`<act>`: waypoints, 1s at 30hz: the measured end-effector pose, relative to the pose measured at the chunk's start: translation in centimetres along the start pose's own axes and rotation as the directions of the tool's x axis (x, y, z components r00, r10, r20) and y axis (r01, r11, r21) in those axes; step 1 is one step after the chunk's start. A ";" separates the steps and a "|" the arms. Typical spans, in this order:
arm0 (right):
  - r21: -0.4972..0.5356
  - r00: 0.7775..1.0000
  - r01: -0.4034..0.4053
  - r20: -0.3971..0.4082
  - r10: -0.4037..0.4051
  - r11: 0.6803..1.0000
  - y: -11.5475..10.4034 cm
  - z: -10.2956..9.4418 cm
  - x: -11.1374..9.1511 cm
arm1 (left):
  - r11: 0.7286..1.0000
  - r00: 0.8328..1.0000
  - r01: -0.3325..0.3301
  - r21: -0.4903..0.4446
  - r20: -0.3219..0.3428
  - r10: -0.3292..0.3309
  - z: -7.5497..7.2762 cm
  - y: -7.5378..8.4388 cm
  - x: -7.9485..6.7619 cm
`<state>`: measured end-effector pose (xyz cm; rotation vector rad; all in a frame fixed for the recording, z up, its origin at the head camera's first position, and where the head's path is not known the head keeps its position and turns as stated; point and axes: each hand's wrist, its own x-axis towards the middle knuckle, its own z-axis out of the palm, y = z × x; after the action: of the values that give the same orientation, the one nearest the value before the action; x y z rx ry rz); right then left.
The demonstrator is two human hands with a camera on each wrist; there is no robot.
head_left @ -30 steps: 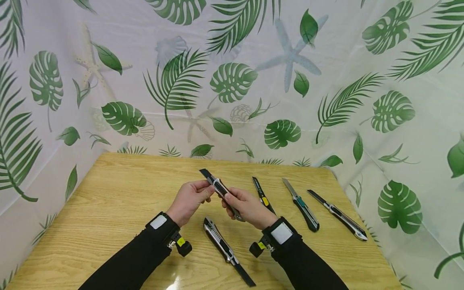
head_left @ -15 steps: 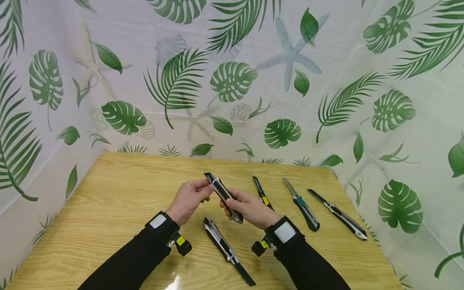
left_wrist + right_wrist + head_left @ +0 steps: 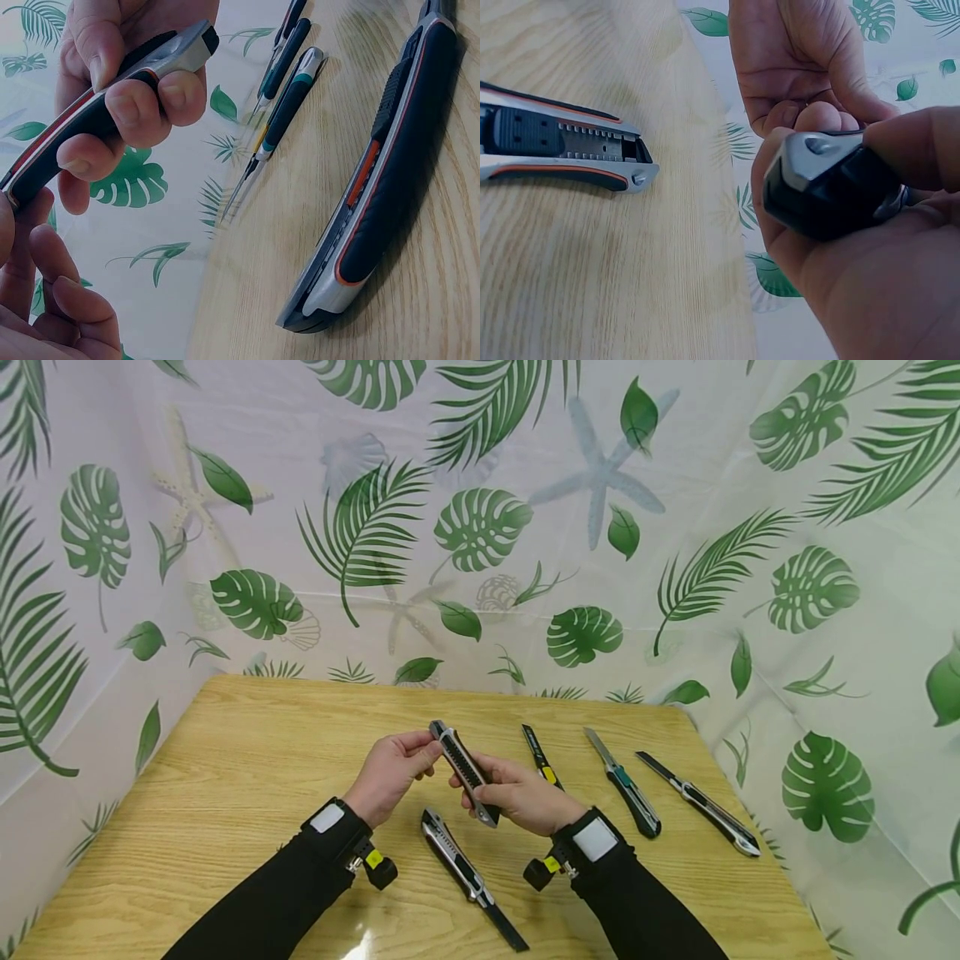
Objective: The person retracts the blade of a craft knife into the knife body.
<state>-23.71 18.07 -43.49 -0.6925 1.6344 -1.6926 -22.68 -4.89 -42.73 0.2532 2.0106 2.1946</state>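
The right hand, curled round the snap-off utility knife, covers part of its body, and the left hand, pinching the far end, hides some of the tip; I cannot tell whether any blade protrudes. The right hand also blocks the near end of a black-and-yellow cutter. The held knife, raised over the table, is silver and black with red-orange trim, slanting from far left to near right.
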 end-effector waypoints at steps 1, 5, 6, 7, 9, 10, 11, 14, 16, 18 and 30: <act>0.006 1.000 -0.003 -0.001 0.003 1.000 0.0 0.0 0.0 | 1.000 1.000 -0.005 0.001 -0.002 0.005 -0.1 -0.4 0.2; 0.021 1.000 -0.004 -0.008 0.004 1.000 0.0 0.2 0.0 | 1.000 1.000 -0.001 -0.009 -0.010 0.001 -0.4 -2.0 1.1; 0.024 1.000 -0.005 -0.011 0.005 1.000 0.0 0.2 0.0 | 1.000 1.000 -0.001 -0.010 -0.012 0.001 -0.5 -2.4 1.3; 0.026 1.000 -0.005 -0.015 0.005 1.000 0.0 0.2 0.0 | 1.000 1.000 -0.002 -0.012 -0.013 0.001 -0.6 -2.7 1.5; 0.024 1.000 -0.004 -0.025 0.005 1.000 0.0 0.3 0.1 | 1.000 1.000 0.002 -0.010 -0.014 -0.003 -0.6 -2.7 1.5; 0.021 0.999 -0.006 -0.033 0.006 1.000 0.0 0.3 0.1 | 1.000 1.000 0.001 -0.011 -0.014 -0.002 -0.6 -2.7 1.5; 0.016 0.999 -0.007 -0.042 0.007 1.000 0.0 0.4 0.2 | 1.000 1.000 0.001 -0.009 -0.016 -0.001 -0.6 -2.7 1.4; 0.012 0.997 -0.010 -0.076 0.011 1.000 0.1 0.5 0.2 | 1.000 1.000 0.000 -0.008 -0.028 0.000 -0.6 -2.6 1.5; 0.016 0.994 -0.012 -0.106 0.013 1.000 0.0 0.6 0.2 | 1.000 0.999 -0.003 -0.005 -0.048 0.003 -0.5 -2.5 1.4; 0.012 0.991 -0.008 -0.133 0.010 1.000 0.0 0.6 0.1 | 1.000 0.998 -0.013 0.022 -0.063 0.014 -0.2 -2.5 1.3; -0.054 0.982 0.070 -0.170 -0.078 0.996 -0.2 1.0 0.3 | 0.846 0.979 -0.141 0.515 -0.053 0.196 2.5 -1.9 0.1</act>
<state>-23.20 17.19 -43.30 -0.6522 1.7933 -1.8144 -22.20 -2.23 -44.36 0.3964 2.7003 1.7398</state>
